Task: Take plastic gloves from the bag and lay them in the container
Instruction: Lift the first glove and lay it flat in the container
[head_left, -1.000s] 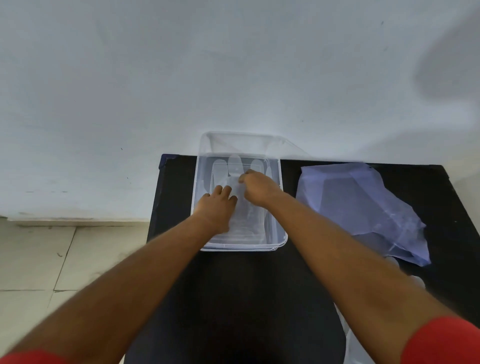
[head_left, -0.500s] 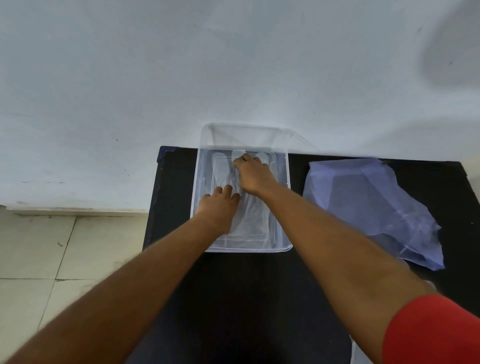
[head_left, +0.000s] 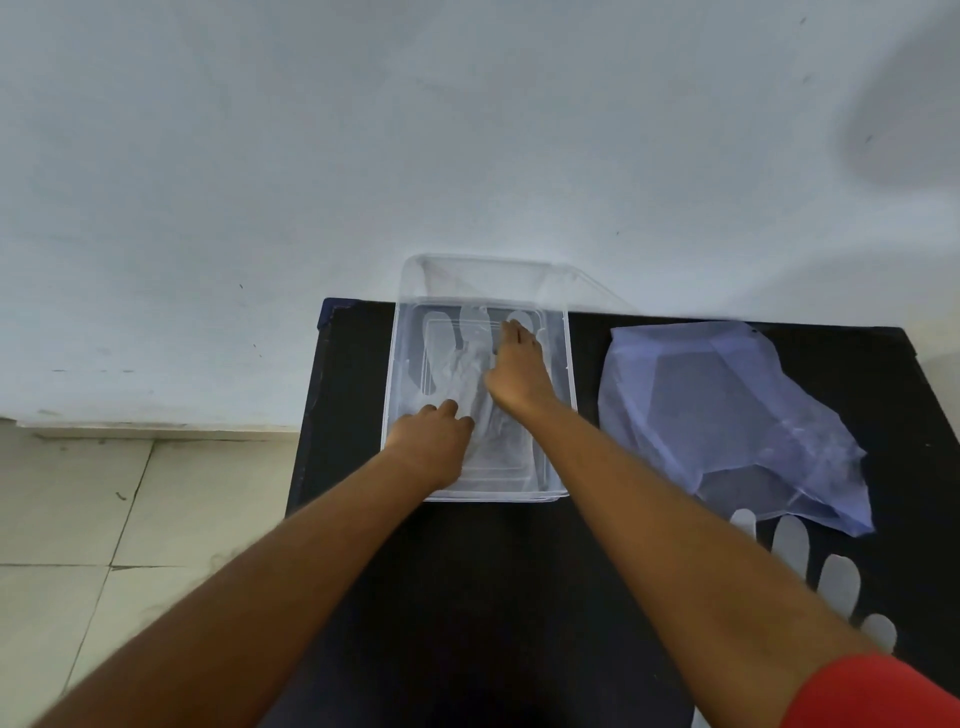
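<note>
A clear plastic container (head_left: 390, 405) stands on the black table (head_left: 493, 597) against the wall. A see-through plastic glove (head_left: 452, 358) lies flat inside it, fingers pointing away from me. My left hand (head_left: 431, 441) presses down on the glove's near end with bent fingers. My right hand (head_left: 519, 379) reaches to the far end, its fingertips pinched on one of the glove's fingers. To the right lies the crumpled bluish plastic bag (head_left: 727, 415). Another plastic glove (head_left: 815, 566) lies on the table in front of the bag, partly hidden by my right forearm.
A white wall rises directly behind the table. The table's left edge (head_left: 306, 441) drops to a tiled floor (head_left: 78, 519). Bare black tabletop lies between me and the container.
My right hand has slid from the glove's middle toward the container's far end, drawing the glove out. My left hand has stayed on the near end. The view shifted slightly.
</note>
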